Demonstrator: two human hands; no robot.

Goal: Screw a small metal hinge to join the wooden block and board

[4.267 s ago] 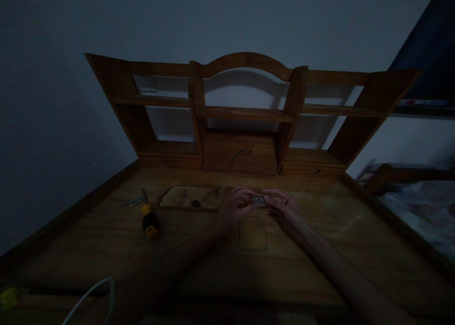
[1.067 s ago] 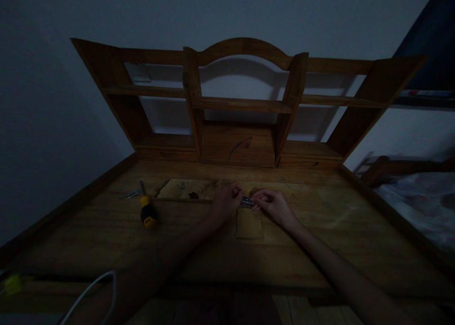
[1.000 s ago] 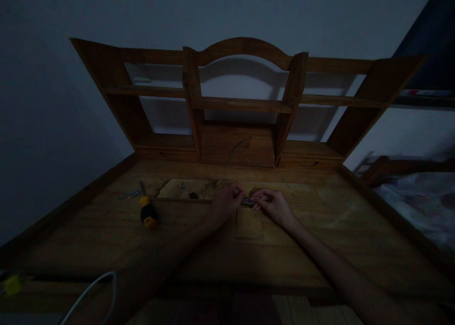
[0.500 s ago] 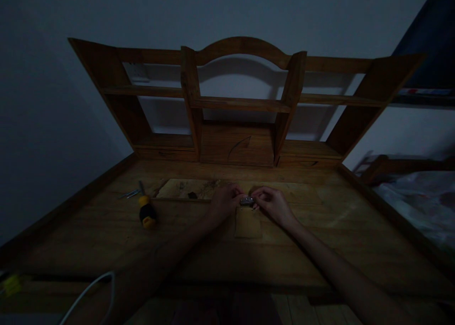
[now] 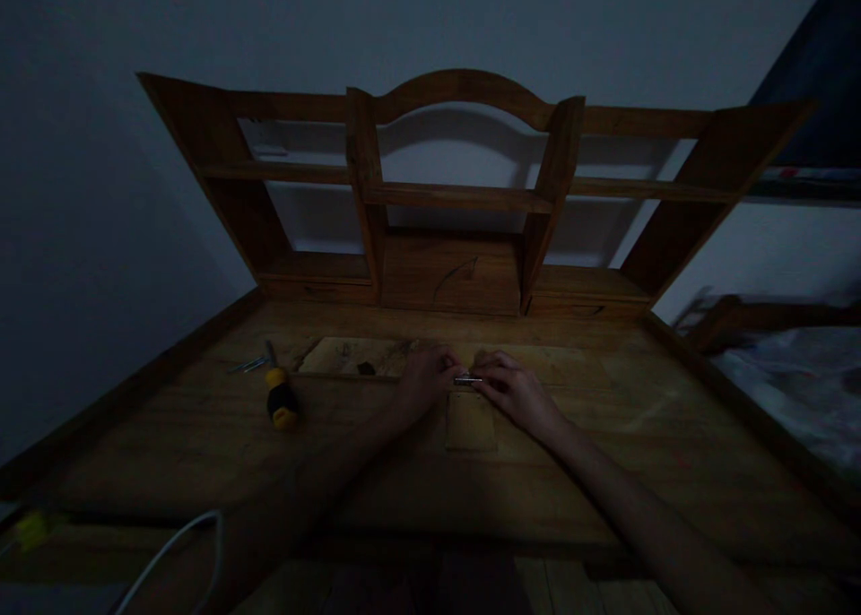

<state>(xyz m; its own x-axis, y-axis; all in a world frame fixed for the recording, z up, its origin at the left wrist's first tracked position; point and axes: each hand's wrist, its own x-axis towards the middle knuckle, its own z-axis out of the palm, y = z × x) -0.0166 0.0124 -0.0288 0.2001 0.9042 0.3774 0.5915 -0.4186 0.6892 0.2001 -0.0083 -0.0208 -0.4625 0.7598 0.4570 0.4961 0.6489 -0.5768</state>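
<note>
Dim light is covering a wooden counter [image 5: 202,454] backed by a shelf unit [image 5: 464,194] with an arched top, standing against a pale wall. Both hands are working at the centre: the left hand [image 5: 425,384] and the right hand [image 5: 515,391] are meeting over a small metal piece [image 5: 467,381], which looks like a hinge, though it is too small and dark to be sure. Fingers of both hands are pinching closed on that piece, one hand at each end, and it is lying low against the counter at the top edge of a small pale wooden panel [image 5: 470,422]. That panel is sitting at 6 o'clock from the metal piece, just beside both hands. Beyond the hands, toward 12 o'clock, a lighter rough strip [image 5: 350,357] is running across the wood. Over at 9 o'clock, well apart from the hands, a screwdriver [image 5: 280,398] with a yellow-and-black handle is lying flat, a few loose screws [image 5: 247,365] just beside its tip. Down at 7 o'clock, a white cable [image 5: 176,552] is curling in at the counter's near edge.
</note>
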